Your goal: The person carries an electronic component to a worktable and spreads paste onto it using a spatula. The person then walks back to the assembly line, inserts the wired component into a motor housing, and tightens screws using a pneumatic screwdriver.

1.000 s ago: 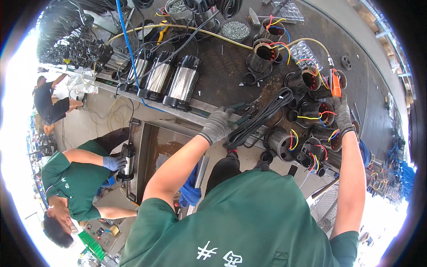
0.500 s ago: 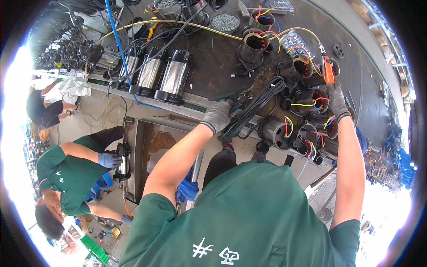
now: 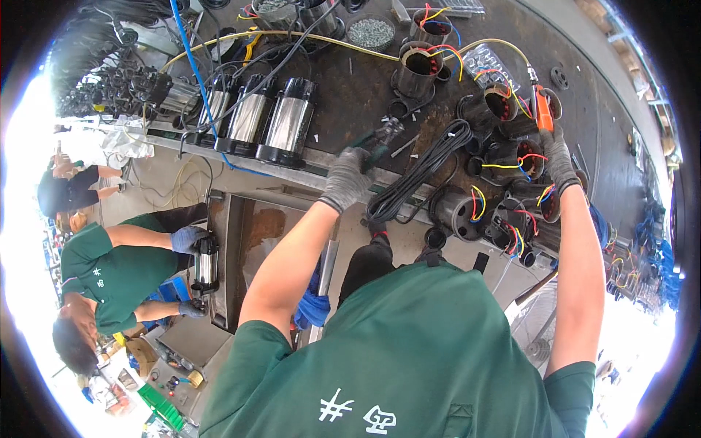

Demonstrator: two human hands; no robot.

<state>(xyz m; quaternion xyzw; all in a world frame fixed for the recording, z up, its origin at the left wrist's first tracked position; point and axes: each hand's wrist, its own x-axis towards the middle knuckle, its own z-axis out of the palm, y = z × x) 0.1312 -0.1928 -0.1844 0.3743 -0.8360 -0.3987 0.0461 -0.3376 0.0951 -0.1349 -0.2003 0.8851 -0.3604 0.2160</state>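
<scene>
My left hand [image 3: 349,179], in a grey glove, is closed on green-handled pliers [image 3: 380,140], slightly blurred, above the near edge of the bench. A bundle of black cable [image 3: 420,175] lies just right of it. My right hand [image 3: 559,160], also gloved, is wrapped round an orange air gun [image 3: 542,109], whose tip joins a yellowish hose [image 3: 504,50]. The air gun is beside the far-right motor housings. Below my right hand sit several dark cylindrical housings [image 3: 488,108] with red, yellow and blue wires sticking out.
Silver motors with black ends [image 3: 288,120] stand along the bench's left edge. A bowl of small screws [image 3: 371,33] sits at the back of the dark bench [image 3: 606,139]. At left a co-worker [image 3: 124,266] has both gloved hands on a silver motor [image 3: 207,264]. A blue hose [image 3: 191,62] hangs across.
My left hand with the pliers has shifted slightly left and the pliers now point further over the bench. My right hand stays nearly in place. The co-worker's second hand has come to the motor.
</scene>
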